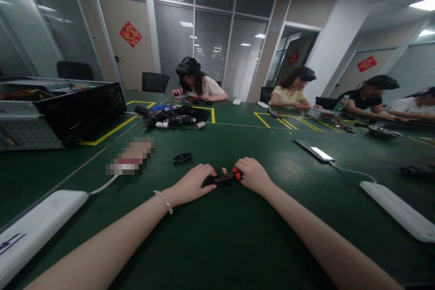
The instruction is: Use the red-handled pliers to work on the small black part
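Left forearm (102, 238) and right forearm (316, 231) nearest, white block (50, 224) beside on the left. Ahead, on the green table (217, 244): left hand (193, 184) curled partway, thumb and fingers on black piece (208, 181); right hand (254, 176) mostly closed over red grips of pliers (229, 176), nose toward the left hand.

Pliers likely stiff, fairly heavy for size; best held by the grips, clear of the hinge. Black piece probably light, hard plastic, may be slick or crack if squeezed; take it by the outer end, away from the nose.

Fingers hide most of the grips and part of the piece. Can't tell if the nose bites it; dark on dark. Pale scrap (224, 170) just beyond, too small to identify. Black part (182, 157) farther, detail lost. Beyond, cable heap (180, 115) is tangled, contents unclear; computer case (81, 113) cut off at left edge.
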The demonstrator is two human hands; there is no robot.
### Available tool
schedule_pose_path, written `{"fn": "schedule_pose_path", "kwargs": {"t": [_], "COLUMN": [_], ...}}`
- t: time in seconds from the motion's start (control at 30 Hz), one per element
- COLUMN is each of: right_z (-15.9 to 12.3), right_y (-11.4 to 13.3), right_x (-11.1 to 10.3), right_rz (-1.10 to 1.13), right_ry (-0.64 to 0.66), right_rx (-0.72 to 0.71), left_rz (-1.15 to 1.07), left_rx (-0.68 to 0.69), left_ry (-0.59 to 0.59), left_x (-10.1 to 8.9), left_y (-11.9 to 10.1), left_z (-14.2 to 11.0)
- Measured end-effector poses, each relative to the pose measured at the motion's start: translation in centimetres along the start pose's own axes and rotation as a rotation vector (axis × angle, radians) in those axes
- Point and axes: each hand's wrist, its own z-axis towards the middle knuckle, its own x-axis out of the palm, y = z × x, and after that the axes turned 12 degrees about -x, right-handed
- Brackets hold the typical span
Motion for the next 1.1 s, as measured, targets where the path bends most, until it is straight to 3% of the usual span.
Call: {"fn": "schedule_pose_path", "kwargs": {"t": [1.1], "right_z": [0.08], "right_y": [0.07], "right_x": [-0.11], "right_rz": [-0.004], "right_ry": [0.012], "right_rx": [0.003], "left_rz": [0.005], "left_rx": [-0.002], "left_ry": [0.003], "left_x": [-0.25], "left_y": [-0.37], "left_z": [-0.08]}}
